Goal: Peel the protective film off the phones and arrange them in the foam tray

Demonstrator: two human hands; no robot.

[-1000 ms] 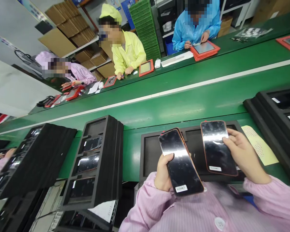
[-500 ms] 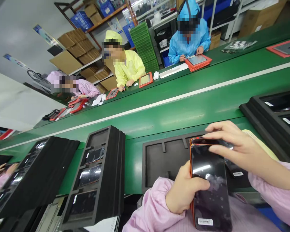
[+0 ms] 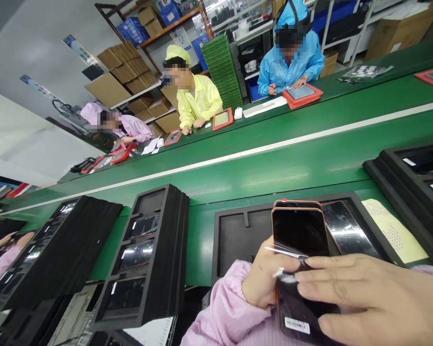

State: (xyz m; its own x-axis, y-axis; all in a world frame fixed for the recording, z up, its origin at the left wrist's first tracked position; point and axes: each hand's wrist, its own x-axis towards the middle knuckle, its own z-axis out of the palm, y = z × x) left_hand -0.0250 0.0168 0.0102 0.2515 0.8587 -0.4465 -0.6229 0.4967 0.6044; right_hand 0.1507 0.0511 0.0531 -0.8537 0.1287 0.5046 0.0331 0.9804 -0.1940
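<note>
My left hand [image 3: 261, 276] grips a small stack of smartphones with orange edges, thumb over the front. The top smartphone [image 3: 299, 230] faces up, its upper screen dark and bare, with a white barcode label near the bottom. A clear film [image 3: 286, 253] is lifted in a fold across its middle. My right hand [image 3: 361, 293] lies over the lower screen, fingers closed at the film's fold; the exact pinch is hidden. Behind them sits a black foam tray [image 3: 234, 235] with a phone [image 3: 348, 228] in its right part.
Foam trays of phones [image 3: 140, 259] stand stacked to the left, with another stack [image 3: 386, 178] at right. A yellow dotted sheet [image 3: 393, 230] lies near the tray. Across the green bench [image 3: 260, 168], several co-workers handle red-framed panels; another person's hands [image 3: 7, 242] show at far left.
My right hand has moved from the phone's top edge down over its lower half, and the film is now folded back from the upper screen. The view has shifted slightly.
</note>
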